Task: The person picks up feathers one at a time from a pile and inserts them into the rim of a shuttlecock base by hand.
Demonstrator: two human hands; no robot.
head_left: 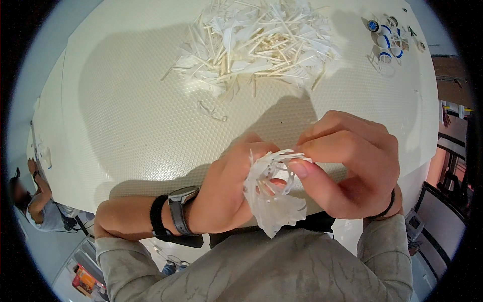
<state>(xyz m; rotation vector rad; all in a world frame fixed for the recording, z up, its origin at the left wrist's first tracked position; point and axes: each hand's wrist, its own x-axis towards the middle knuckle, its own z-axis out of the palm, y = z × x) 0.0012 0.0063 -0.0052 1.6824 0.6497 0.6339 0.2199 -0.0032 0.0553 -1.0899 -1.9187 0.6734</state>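
In front of my chest, my left hand point(234, 176) is closed round a white feather shuttlecock point(279, 214). Its feathers stand in a ring with a hollow middle, and broad feather vanes hang toward my shirt. My right hand point(347, 166) pinches the far right edge of that ring between thumb and forefinger, where thin white strips or quills stick out. Exactly what lies between those fingertips is too small to tell. Part of the shuttlecock is hidden behind my left hand. Farther off lies a heap of loose white feathers point(261, 43) with bare pale quills.
The white textured table point(146, 116) spreads out before me. A curled thin scrap point(212, 111) lies between the heap and my hands. Several shuttlecocks with blue bands point(385, 43) lie at the far right. Another person point(40, 201) is at the left edge of the table.
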